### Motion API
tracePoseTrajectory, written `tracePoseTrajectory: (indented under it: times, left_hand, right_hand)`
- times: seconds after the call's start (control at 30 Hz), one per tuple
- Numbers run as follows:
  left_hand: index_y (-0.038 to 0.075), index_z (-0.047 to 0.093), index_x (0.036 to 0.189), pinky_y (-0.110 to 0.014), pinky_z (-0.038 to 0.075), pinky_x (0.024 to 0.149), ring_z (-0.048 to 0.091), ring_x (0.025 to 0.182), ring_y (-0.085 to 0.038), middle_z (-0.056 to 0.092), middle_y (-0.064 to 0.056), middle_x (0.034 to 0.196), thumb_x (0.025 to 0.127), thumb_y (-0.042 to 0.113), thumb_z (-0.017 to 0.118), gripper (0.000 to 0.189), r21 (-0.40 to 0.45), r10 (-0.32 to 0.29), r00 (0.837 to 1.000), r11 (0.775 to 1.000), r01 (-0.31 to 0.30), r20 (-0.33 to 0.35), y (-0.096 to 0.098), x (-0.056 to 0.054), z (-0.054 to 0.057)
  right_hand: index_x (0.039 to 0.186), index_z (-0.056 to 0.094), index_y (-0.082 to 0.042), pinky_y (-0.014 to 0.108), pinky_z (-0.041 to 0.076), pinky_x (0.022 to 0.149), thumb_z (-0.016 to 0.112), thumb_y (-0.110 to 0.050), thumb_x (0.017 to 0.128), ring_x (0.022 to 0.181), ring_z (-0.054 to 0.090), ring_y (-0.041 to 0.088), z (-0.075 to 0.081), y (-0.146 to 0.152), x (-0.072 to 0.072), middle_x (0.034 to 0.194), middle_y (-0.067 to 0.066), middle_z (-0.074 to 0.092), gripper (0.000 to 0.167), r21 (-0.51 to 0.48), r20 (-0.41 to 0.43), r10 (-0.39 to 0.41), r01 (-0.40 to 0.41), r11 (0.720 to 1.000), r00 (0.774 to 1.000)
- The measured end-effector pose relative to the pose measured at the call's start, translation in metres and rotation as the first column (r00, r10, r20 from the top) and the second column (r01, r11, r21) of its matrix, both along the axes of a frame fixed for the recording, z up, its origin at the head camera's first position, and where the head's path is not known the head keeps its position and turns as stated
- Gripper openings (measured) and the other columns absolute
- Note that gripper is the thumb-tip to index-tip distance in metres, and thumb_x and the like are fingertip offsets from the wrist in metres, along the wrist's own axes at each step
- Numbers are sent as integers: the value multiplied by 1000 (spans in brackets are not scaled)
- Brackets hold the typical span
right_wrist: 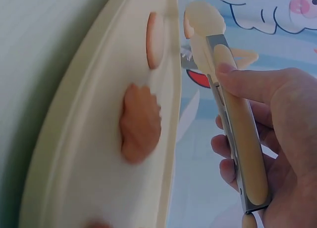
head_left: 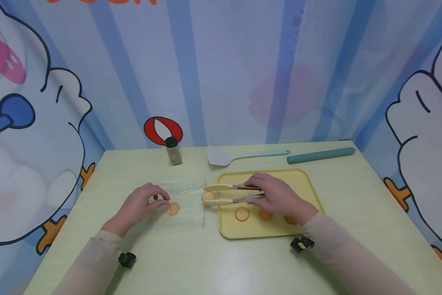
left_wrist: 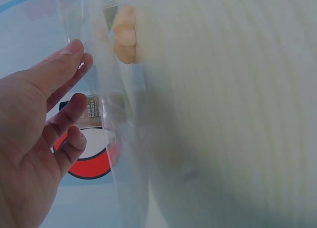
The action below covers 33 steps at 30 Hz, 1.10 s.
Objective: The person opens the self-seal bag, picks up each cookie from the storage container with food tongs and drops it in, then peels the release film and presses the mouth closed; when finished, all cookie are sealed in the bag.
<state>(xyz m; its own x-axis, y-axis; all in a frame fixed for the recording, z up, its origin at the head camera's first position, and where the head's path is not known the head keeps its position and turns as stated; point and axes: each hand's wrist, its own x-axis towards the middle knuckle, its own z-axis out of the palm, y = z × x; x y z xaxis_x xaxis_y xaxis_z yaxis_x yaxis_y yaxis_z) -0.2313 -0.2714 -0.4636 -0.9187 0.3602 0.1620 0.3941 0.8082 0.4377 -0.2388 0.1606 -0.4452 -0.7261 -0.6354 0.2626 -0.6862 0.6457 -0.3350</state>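
Note:
My left hand (head_left: 141, 205) pinches the upper layer of a clear plastic bag (head_left: 189, 221) lying on the table. Inside the bag is a flower-shaped cookie (head_left: 173, 209), close to my fingertips; the left wrist view shows this cookie (left_wrist: 125, 35) through the film. My right hand (head_left: 276, 194) grips metal tongs with cream tips (head_left: 221, 202), thumb along the handle in the right wrist view. A round cookie (head_left: 208, 196) sits between the tong tips, right at the bag's mouth. Below my right hand, a yellow tray (head_left: 306, 182) bears several cookies (head_left: 242, 214).
Along the back edge stand or lie a seasoning jar (head_left: 174, 152), labelled cumin powder in the left wrist view, a white spatula (head_left: 221, 156) with a mint handle and a teal rolling pin (head_left: 320, 155). A cartoon-printed curtain (head_left: 228, 82) encloses the table.

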Motion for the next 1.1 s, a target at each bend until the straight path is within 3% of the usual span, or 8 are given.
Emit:
tracePoseTrajectory:
  times: [0.23, 0.67, 1.1]
  left_hand:
    - [23, 78, 103, -34, 48, 79, 58, 89, -14, 72, 9, 99, 90, 21, 82, 14, -10, 15, 1000, 1000, -15, 14, 1, 0, 4]
    - [24, 78, 104, -40, 52, 80, 58, 88, -14, 73, 7, 100, 90, 21, 81, 14, 6, 4, 1000, 1000, -4, -15, 2, 0, 6]
    - [23, 78, 103, -38, 51, 79, 59, 87, -13, 73, 6, 100, 89, 19, 82, 15, 22, -6, 999, 1000, 6, -38, 0, 0, 5]
  right_hand:
    - [130, 68, -14, 40, 55, 95, 75, -38, 96, 110, 66, 17, -6, -31, -12, 123, 0, 67, 42, 60, 11, 38, -39, 997, 999]
    - [130, 67, -12, 39, 54, 97, 75, -38, 96, 110, 65, 17, -9, -84, -22, 121, 1, 66, 44, 61, 21, 104, -105, 993, 994]
    - [131, 66, -11, 39, 53, 98, 75, -38, 96, 110, 64, 18, -8, -99, -19, 122, 2, 67, 45, 53, 69, 99, -102, 993, 993]
